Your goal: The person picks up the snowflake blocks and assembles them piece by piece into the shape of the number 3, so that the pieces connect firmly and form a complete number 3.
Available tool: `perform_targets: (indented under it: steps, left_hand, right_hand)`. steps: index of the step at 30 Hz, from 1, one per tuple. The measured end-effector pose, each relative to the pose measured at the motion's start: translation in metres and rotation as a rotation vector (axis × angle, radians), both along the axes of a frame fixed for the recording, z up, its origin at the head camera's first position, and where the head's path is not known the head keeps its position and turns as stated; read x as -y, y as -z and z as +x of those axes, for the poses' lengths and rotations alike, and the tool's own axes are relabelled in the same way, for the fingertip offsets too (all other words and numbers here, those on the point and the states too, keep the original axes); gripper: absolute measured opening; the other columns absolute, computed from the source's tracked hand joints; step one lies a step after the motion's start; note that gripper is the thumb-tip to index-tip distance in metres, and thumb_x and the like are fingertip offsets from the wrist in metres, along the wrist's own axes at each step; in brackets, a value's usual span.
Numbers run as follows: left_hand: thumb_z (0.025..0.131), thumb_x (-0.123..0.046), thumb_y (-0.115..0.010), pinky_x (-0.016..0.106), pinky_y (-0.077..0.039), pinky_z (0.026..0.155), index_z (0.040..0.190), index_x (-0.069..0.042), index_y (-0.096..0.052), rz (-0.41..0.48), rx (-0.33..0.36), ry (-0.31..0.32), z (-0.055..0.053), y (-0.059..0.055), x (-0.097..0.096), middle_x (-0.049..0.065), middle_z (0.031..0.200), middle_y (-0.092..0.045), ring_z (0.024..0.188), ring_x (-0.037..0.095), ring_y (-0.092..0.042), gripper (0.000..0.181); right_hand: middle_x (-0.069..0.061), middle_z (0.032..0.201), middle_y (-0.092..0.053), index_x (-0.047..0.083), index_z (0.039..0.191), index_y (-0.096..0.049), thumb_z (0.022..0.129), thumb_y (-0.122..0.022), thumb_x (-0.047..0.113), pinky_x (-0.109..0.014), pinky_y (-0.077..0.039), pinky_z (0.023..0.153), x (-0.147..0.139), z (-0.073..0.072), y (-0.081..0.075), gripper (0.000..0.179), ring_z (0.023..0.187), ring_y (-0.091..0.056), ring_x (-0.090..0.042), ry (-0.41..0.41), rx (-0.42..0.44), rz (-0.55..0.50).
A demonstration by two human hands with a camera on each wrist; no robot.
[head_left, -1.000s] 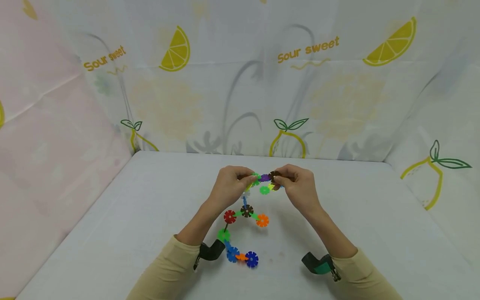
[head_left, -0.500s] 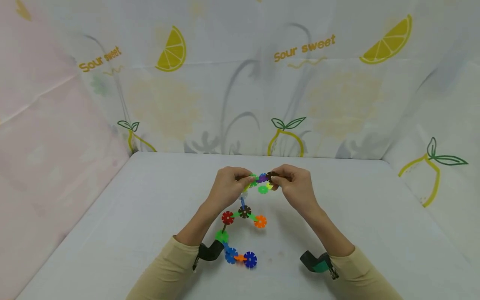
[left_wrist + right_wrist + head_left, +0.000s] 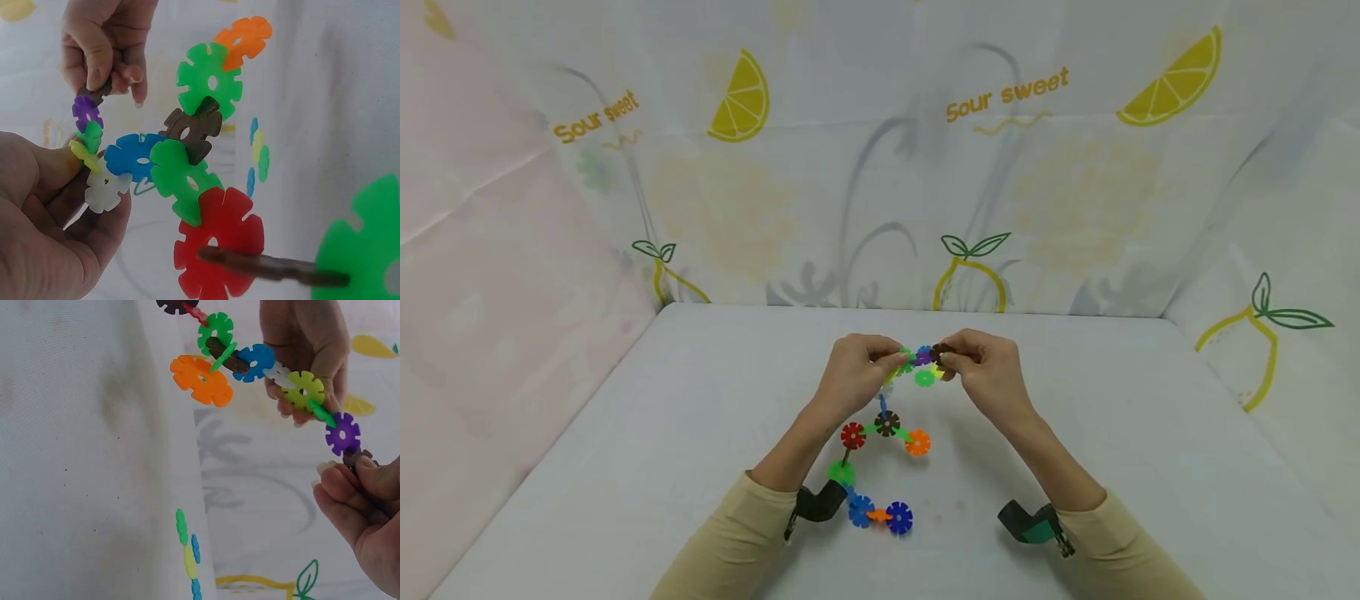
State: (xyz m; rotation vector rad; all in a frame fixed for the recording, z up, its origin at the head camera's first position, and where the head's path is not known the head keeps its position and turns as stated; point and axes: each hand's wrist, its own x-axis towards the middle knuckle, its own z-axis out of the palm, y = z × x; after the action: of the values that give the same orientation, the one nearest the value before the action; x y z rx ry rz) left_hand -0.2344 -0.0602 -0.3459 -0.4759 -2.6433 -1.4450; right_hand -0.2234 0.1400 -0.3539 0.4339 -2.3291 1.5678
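Note:
A chain of notched plastic discs in several colours hangs from both hands over the table. My left hand (image 3: 857, 375) pinches it around the yellow disc (image 3: 84, 156) and the white disc (image 3: 103, 194). A brown disc (image 3: 356, 457) at the chain's upper end is pinched between my right thumb and fingers; the right hand (image 3: 992, 371) partly covers it. Between the hands a purple disc (image 3: 342, 434) joins that brown disc. Below my left hand the chain runs on through a red disc (image 3: 853, 435), with an orange disc (image 3: 917, 442) on a side branch, down to a dark blue disc (image 3: 899, 517).
Beyond the hands, a green disc (image 3: 924, 377) and a few other discs lie on the white table (image 3: 1112, 417), partly hidden by the right hand. Black wrist mounts (image 3: 820, 502) stick out from both sleeves. A lemon-printed cloth (image 3: 850, 167) stands behind the table.
The whole head view has shifted slightly, so hands and chain appear a little farther left. A blue disc now shows behind the purple one. Both hands keep their pinch.

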Motion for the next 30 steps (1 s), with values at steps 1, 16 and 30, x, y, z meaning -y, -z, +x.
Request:
perform_targets:
  steps: [1, 16, 30]
  left_hand:
    - [0.095, -0.020, -0.068, 0.027, -0.044, 0.058, 0.097, -0.010, -0.079, -0.004, -0.003, -0.003, -0.001, 0.000, 0.002, 0.003, 0.087, -0.075, 0.066, 0.015, -0.055, 0.015]
    - [0.097, -0.024, -0.065, 0.029, -0.049, 0.066, 0.096, -0.015, -0.078, 0.000, 0.044, 0.014, -0.004, -0.005, 0.006, 0.001, 0.085, -0.072, 0.074, 0.016, -0.059, 0.016]
    - [0.096, -0.025, -0.066, 0.029, -0.050, 0.067, 0.096, -0.014, -0.077, 0.011, 0.041, 0.006, -0.003, -0.007, 0.008, 0.001, 0.083, -0.072, 0.075, 0.016, -0.060, 0.016]
  right_hand:
    - [-0.014, 0.083, -0.074, 0.002, 0.093, -0.074, 0.090, -0.067, -0.003, -0.024, -0.055, 0.061, 0.001, -0.001, 0.000, 0.009, 0.065, -0.069, -0.020, -0.011, 0.001, -0.006]
    - [-0.018, 0.094, -0.075, 0.003, 0.105, -0.072, 0.093, -0.067, 0.005, -0.027, -0.060, 0.072, -0.013, -0.006, -0.007, 0.013, 0.074, -0.071, -0.022, -0.036, 0.069, 0.024]
    - [-0.009, 0.099, -0.075, 0.010, 0.109, -0.073, 0.095, -0.064, 0.006, -0.025, -0.057, 0.072, -0.012, -0.005, -0.005, 0.017, 0.079, -0.069, -0.022, -0.079, 0.035, 0.106]
